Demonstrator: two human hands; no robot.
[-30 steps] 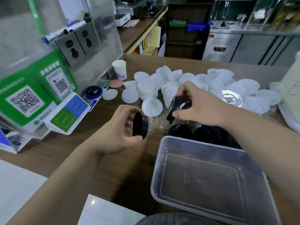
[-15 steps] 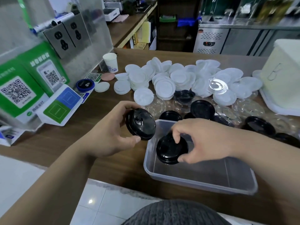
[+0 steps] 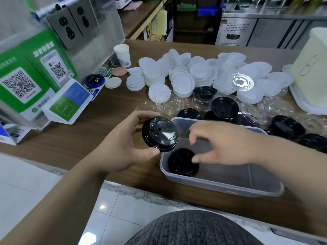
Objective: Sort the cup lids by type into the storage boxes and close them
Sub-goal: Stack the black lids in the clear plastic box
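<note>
My left hand (image 3: 127, 144) grips a black cup lid (image 3: 160, 134) by its rim, just left of a clear plastic storage box (image 3: 230, 187) on the wooden counter. A second black lid (image 3: 182, 162) lies in the box's near left corner. My right hand (image 3: 224, 144) hovers over the box right above that lid, fingers loosely spread and holding nothing. Behind the box lie several more black lids (image 3: 224, 106), clear lids (image 3: 276, 106) and a large heap of white lids (image 3: 194, 75).
Green QR-code signs (image 3: 26, 82) and a blue-green stand (image 3: 67, 101) line the left side. A paper cup (image 3: 122, 54) and a blue round tin (image 3: 94, 80) stand near them. A cream container (image 3: 313, 73) sits at the right edge. The counter's near edge drops to tiled floor.
My right hand carried a black lid from the pile into the box, let it go, and has lifted off it. My left hand still holds its lid, now turned top up.
</note>
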